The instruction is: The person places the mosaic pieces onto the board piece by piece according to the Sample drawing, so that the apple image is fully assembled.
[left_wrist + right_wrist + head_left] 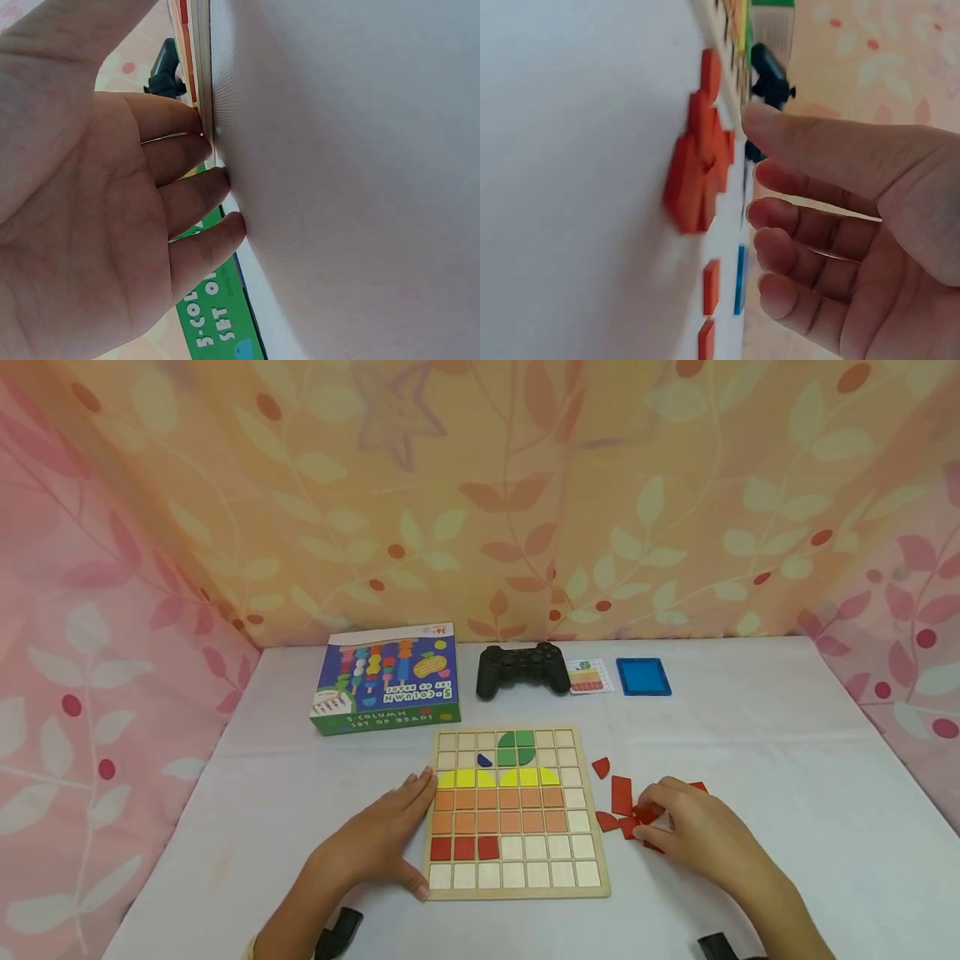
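A wooden grid board [517, 895] lies on the white-covered table. Its squares hold green tiles [517, 748], a yellow row [465, 778], two orange rows [487, 810] and red tiles [464, 848] at the left of a lower row. One small dark blue piece [484, 761] sits near the green tiles. My left hand [378, 839] rests along the board's left edge, fingertips and thumb touching it. To the right, my right hand [690, 827] is over a loose pile of red tiles [697, 169]. Its fingers are loosely bent, with nothing between them in the right wrist view.
Behind the board stand a bead-set box [386, 681], a black game controller [522, 670], a small picture card [589, 677] and a blue square tray [643, 677]. A red wedge piece [601, 767] lies near the board's right edge. Patterned curtains [480, 510] hang around the table.
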`<state>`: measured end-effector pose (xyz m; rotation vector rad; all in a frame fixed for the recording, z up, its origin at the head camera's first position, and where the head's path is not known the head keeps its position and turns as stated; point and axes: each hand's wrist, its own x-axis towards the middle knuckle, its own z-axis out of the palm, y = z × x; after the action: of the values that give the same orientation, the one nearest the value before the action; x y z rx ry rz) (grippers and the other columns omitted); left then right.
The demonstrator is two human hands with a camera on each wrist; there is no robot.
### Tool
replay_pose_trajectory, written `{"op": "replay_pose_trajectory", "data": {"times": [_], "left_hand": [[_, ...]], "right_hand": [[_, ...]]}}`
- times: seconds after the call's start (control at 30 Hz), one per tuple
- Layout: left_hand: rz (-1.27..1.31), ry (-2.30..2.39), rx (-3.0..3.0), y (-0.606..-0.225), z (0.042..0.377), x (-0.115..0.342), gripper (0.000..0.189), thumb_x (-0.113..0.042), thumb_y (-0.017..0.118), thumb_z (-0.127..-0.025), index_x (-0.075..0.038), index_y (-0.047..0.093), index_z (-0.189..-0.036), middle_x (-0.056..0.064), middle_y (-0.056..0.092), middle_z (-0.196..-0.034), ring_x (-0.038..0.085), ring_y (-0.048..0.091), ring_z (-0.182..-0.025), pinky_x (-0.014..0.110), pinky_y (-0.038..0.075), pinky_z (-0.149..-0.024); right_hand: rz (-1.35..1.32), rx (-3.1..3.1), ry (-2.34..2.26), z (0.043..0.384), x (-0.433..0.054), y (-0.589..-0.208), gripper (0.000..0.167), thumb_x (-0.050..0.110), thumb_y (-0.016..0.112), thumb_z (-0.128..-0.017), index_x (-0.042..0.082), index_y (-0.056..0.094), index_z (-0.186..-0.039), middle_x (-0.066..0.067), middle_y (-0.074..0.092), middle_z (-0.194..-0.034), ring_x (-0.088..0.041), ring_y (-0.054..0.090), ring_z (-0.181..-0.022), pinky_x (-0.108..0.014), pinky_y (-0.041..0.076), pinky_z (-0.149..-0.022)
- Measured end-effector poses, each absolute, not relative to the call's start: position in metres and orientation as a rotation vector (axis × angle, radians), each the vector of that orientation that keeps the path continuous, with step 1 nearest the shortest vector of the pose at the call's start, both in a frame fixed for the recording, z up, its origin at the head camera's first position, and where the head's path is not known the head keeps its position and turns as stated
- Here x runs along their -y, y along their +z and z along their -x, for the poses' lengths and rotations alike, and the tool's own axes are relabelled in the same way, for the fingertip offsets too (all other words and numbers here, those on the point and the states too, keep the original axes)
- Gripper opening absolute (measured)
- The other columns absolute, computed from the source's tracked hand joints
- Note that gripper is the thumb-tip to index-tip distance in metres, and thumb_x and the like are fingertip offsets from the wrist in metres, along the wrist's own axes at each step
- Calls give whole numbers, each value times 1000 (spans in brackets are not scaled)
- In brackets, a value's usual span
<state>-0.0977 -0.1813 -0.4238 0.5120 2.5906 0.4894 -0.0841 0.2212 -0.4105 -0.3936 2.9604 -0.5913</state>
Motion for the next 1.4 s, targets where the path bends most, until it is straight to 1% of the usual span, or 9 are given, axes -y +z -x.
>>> {"op": "replay_pose_trajectory", "data": {"times": [0.13, 0.23, 0.47, 0.6, 0.8, 0.93, 1.0, 1.2, 1.4], "left_hand": [[-511, 485, -2593, -424, 99, 182, 143, -60, 93, -48, -12, 19, -161, 1, 10, -167, 27, 9, -152, 51, 24, -117], [-514, 489, -2593, -424, 99, 182, 144, -61, 92, -48, -12, 19, -161, 1, 10, -167, 27, 9, -152, 51, 24, -117], [-509, 508, -2589, -425, 98, 181, 144, -60, 93, -47, -13, 19, -161, 1, 11, -167, 27, 9, -152, 52, 24, -117], [-504, 510, -2588, -425, 98, 181, 143, -59, 93, -47, -13, 20, -161, 1, 11, -167, 27, 9, -152, 53, 24, -117], [-506, 517, -2586, -424, 97, 180, 143, -58, 94, -47, -12, 20, -161, 1, 12, -167, 27, 10, -152, 52, 24, -117], [-510, 510, -2588, -424, 97, 180, 143, -58, 94, -48, -12, 20, -161, 1, 12, -167, 27, 10, -152, 51, 24, -117], [-517, 509, -2590, -423, 97, 180, 142, -57, 94, -49, -11, 21, -161, 3, 13, -167, 27, 11, -152, 51, 25, -117], [-527, 500, -2591, -424, 97, 180, 141, -57, 93, -50, -10, 22, -160, 4, 13, -167, 28, 12, -152, 51, 25, -117], [-517, 492, -2601, -425, 97, 182, 143, -60, 93, -48, -13, 19, -161, 1, 11, -167, 27, 10, -152, 50, 24, -118]], "right_hand": [[414, -2911, -583, 81, -226, -419, 30, 24, 90, -74, 20, 74, -100, 11, 55, -84, -9, 52, -78, -29, 51, -65], [445, -2917, -600, 79, -225, -424, 33, 17, 89, -75, 18, 74, -104, 11, 52, -82, -8, 51, -77, -26, 50, -63], [516, -3038, -626, 83, -226, -429, 33, 7, 88, -74, 13, 74, -103, 9, 56, -85, -8, 52, -77, -30, 53, -66], [540, -3061, -598, 89, -226, -430, 33, 8, 88, -74, 11, 75, -104, 6, 59, -91, -10, 54, -79, -33, 55, -68], [563, -3021, -609, 93, -221, -430, 27, 9, 89, -74, 13, 76, -98, 8, 59, -86, -10, 51, -76, -28, 53, -65], [546, -3004, -591, 94, -217, -429, 29, 10, 89, -75, 13, 76, -101, 4, 66, -93, -15, 58, -83, -35, 59, -74], [532, -3012, -573, 93, -216, -428, 30, 11, 89, -75, 12, 76, -102, 1, 67, -95, -17, 60, -84, -37, 59, -74], [541, -3034, -573, 92, -213, -425, 33, 14, 88, -75, 11, 75, -105, 5, 59, -89, -11, 52, -76, -25, 54, -63], [734, -2999, -625, 88, -188, -422, 24, 16, 86, -78, 14, 76, -100, 9, 55, -86, -6, 51, -76, -19, 53, -65]]}}
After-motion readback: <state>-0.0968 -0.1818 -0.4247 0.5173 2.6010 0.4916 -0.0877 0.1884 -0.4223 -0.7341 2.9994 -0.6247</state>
